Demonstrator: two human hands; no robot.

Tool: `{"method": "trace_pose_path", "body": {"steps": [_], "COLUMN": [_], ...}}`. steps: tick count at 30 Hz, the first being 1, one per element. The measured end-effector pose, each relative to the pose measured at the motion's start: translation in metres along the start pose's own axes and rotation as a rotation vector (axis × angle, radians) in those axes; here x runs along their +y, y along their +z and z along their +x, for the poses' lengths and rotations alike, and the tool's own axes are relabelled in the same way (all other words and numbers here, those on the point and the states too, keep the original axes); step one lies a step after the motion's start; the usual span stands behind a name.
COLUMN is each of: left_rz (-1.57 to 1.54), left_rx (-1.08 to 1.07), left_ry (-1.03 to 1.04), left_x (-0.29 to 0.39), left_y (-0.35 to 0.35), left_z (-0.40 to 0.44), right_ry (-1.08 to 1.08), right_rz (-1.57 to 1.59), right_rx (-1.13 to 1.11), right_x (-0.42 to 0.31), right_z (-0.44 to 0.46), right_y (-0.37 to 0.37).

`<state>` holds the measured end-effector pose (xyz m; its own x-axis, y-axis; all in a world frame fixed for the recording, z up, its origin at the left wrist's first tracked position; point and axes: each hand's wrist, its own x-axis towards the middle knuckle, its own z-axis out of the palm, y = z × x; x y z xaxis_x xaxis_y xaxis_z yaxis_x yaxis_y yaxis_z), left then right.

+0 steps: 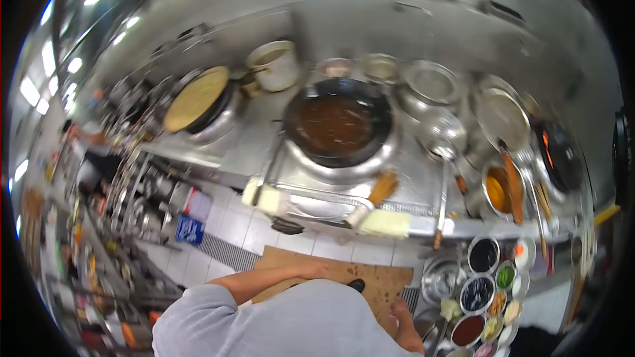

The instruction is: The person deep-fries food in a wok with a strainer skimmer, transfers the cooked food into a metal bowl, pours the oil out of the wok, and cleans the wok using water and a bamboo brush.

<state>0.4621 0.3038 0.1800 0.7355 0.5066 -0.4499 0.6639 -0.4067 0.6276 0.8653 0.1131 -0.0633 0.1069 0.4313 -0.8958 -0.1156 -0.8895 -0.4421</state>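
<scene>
My left hand (313, 270) is held in front of my belly, its fingers stretched out flat and nothing seen in them. Low at my right side hangs my right hand (399, 309), small and blurred; its fingers look bent, and I cannot make out anything in it. Several seasoning tubs stand nearest to that hand, among them one with red sauce (468, 330) and one with a dark sauce (477, 293). Ahead on the steel range sits a large black wok (381, 119) with brown liquid (334, 125). A bamboo wok brush (382, 188) lies at the front edge.
At left are another wok holding something yellow (198, 99) and a white pot (273, 69). On the right are a perforated skimmer (442, 133), a strainer (503, 119), a pot of orange liquid (497, 188) and a tilted black wok (561, 155). Another person (99, 165) is at far left.
</scene>
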Motion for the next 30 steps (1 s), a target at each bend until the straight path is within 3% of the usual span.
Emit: {"method": "trace_pose_path", "body": {"steps": [1,2,3,5,6,8,9,10,11,12,14,16,18,19,20,22,24,26,28,30], "left_rz": [0.099,-0.029,-0.164,-0.776,-0.83,-1.159,-1.201,-1.207,-1.2,-1.224,-1.227,-1.594,-1.323,-1.132,-0.965,-0.546,-0.349,-0.238,0.001,0.274], "left_rx": [0.18,0.324,0.476,0.703,0.772,1.446,1.491,1.417,1.341,1.381,1.703,2.009,2.314,2.422,2.435,2.595,2.634,2.737,2.641,2.441], "left_ry": [0.008,-0.123,-0.252,-1.065,-1.101,-1.425,-1.448,-1.306,-1.164,-1.179,-0.957,-0.833,-0.954,-0.91,-1.0,-1.07,-1.213,-1.098,-1.256,-1.692], "left_x": [-0.059,-0.132,-0.175,-0.187,-0.184,-0.169,-0.162,-0.155,-0.154,-0.156,-0.169,-0.134,-0.104,-0.083,-0.062,0.0,0.062,0.114,0.181,0.25], "left_y": [0.031,0.065,0.093,0.107,0.122,0.16,0.181,0.201,0.226,0.248,0.298,0.295,0.287,0.283,0.28,0.254,0.243,0.25,0.251,0.244], "left_z": [-0.034,-0.067,-0.105,-0.181,-0.211,-0.259,-0.278,-0.298,-0.317,-0.339,-0.38,-0.454,-0.532,-0.572,-0.612,-0.672,-0.717,-0.752,-0.767,-0.763], "right_ry": [-0.092,-0.187,-0.149,-0.09,-0.079,-0.029,0.034,0.024,-0.042,-0.11,-0.114,-0.101,-0.428,-0.452,-0.478,-0.428,-0.379,-0.305,-0.368,-0.441], "right_rz": [-0.142,-0.293,-0.169,-0.107,-0.16,-0.41,-0.577,-0.631,-0.8,-0.964,-0.99,-1.002,-1.184,-1.255,-1.321,-1.327,-1.352,-1.417,-1.498,-1.59], "right_rx": [-0.062,-0.133,-0.17,-0.254,-0.295,-0.358,-0.377,-0.392,-0.424,-0.455,-0.504,-0.546,-0.626,-0.647,-0.665,-0.673,-0.698,-0.797,-0.842,-0.922], "right_x": [-0.023,-0.055,-0.065,-0.086,-0.101,-0.132,-0.142,-0.149,-0.154,-0.156,-0.165,-0.159,-0.145,-0.142,-0.143,-0.14,-0.136,-0.13,-0.122,-0.117], "right_z": [0.0,0.002,0.019,0.038,0.03,0.02,0.015,0.01,0.006,0.001,-0.028,-0.047,-0.041,-0.05,-0.057,-0.073,-0.082,-0.084,-0.095,-0.104], "right_y": [-0.002,0.004,0.009,0.028,0.041,0.078,0.097,0.117,0.139,0.161,0.216,0.266,0.318,0.343,0.37,0.416,0.457,0.488,0.505,0.517]}}
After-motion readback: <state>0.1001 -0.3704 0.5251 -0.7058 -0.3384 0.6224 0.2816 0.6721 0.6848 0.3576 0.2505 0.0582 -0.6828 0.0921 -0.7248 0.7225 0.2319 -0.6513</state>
